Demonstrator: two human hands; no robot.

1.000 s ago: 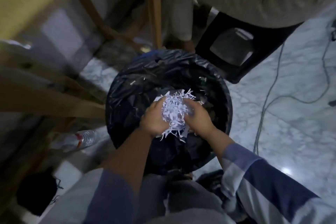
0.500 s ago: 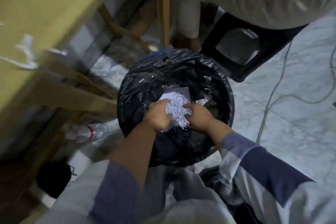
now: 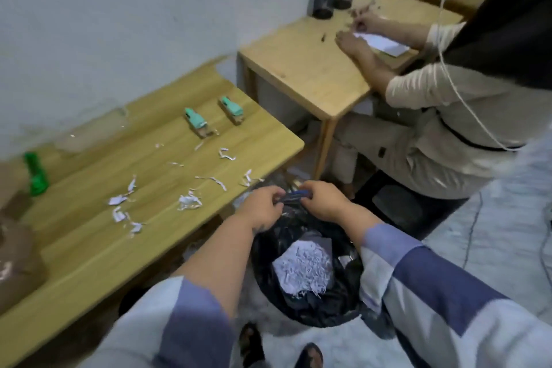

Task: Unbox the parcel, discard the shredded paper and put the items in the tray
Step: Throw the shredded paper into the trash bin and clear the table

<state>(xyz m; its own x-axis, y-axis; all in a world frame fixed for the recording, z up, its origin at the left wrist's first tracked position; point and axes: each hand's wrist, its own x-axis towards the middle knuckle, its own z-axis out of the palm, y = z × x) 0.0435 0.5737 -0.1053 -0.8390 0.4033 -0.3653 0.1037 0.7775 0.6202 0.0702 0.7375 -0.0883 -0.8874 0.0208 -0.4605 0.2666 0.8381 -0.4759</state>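
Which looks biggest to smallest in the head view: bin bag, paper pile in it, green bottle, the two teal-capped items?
1. bin bag
2. paper pile
3. green bottle
4. teal-capped items: alike, unranked. They are farther away, so true sizes are unsure.

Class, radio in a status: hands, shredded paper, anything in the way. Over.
Both hands, left and right, pinch the black bin bag's rim. Shredded paper heaped in bag. Scraps left on table. Nothing blocking.

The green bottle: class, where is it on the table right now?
In the head view, the green bottle stands at the wooden table's far left, beside the brown parcel.
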